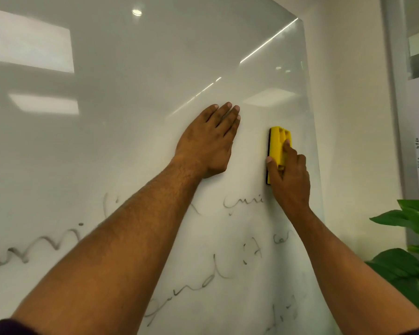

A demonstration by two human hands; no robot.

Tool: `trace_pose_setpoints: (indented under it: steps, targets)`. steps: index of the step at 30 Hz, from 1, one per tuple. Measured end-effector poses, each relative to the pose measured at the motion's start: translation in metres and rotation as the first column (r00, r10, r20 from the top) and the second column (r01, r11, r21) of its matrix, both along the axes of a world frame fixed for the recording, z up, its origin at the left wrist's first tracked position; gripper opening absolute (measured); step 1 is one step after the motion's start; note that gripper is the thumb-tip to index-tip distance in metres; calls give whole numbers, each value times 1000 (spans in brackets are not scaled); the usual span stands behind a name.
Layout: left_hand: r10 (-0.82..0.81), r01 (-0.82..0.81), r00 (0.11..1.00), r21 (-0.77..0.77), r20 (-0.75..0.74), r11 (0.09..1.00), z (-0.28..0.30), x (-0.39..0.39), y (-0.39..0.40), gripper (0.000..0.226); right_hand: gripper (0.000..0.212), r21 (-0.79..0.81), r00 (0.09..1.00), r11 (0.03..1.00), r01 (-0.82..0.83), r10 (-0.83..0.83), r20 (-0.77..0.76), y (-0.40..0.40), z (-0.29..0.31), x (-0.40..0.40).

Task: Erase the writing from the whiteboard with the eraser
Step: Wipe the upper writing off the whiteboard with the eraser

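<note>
Whiteboard (136,131) fills most of your view, glossy and catching reflections of ceiling lights. Your right hand (289,175) presses the yellow eraser (278,146) upright against the board near its right edge, fingers (287,147) curled over its back and the thumb on its left side, with the dark felt strip against the board. Your left hand (208,143) lies flat on the board just beside the eraser, fingers together and outstretched, gripping nothing. Faint grey writing (203,284) remains below both hands, across the lower board. Green plant leaves (406,264) show at the lower right.
</note>
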State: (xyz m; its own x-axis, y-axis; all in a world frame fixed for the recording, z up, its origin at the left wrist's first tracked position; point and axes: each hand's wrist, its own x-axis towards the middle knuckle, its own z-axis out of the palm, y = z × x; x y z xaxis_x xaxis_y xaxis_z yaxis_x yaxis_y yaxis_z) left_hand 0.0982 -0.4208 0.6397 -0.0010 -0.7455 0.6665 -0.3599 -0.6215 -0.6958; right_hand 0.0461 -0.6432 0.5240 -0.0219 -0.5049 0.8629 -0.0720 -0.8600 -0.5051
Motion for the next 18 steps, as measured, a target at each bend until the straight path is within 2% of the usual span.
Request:
trace_pose_setpoints:
  steps: [1, 2, 5, 6, 10, 11, 14, 15, 17, 18]
  targets:
    - [0, 0, 1000, -1, -2, 1000, 0, 0, 0, 64, 60, -48, 1000, 999, 15, -15, 1, -1, -3, 0]
    - [2, -2, 1000, 0, -3, 1000, 0, 0, 0, 64, 59, -29, 998, 998, 56, -57, -5, -2, -4, 0]
    - [4, -4, 1000, 1, -9, 1000, -1, 0, 2, 64, 59, 277, 996, 957, 89, -88, -18, 0, 10, 5]
    - [2, -2, 1000, -1, -9, 1000, -1, 0, 2, 64, 59, 293, 997, 953, 71, -75, 1, 3, 12, 8]
    - [0, 0, 1000, -2, -15, 1000, -3, -1, 0, 65, 57, 21, 997, 999, -38, 37, 70, 2, -4, 5]
    - [5, -5, 1000, -4, -6, 1000, -2, 0, -1, 65, 56, 50, 998, 999, -12, 9, 56, -2, -4, 3]
    - [-6, 6, 1000, -1, -9, 1000, -2, 0, -1, 65, 56, 300, 999, 954, 6, -21, 46, -9, -3, 4]
    - [-4, 4, 1000, -4, -8, 1000, -3, 0, -1, 65, 55, 264, 997, 964, -31, 13, 73, -7, -7, 4]
    - [-4, 4, 1000, -8, -8, 1000, -3, 0, -2, 65, 54, 40, 988, 994, -106, 100, 116, 2, -24, 4]
    - [-2, 2, 1000, -8, -10, 1000, -3, 0, -2, 65, 53, -22, 987, 993, -114, 116, 112, 2, -33, 4]
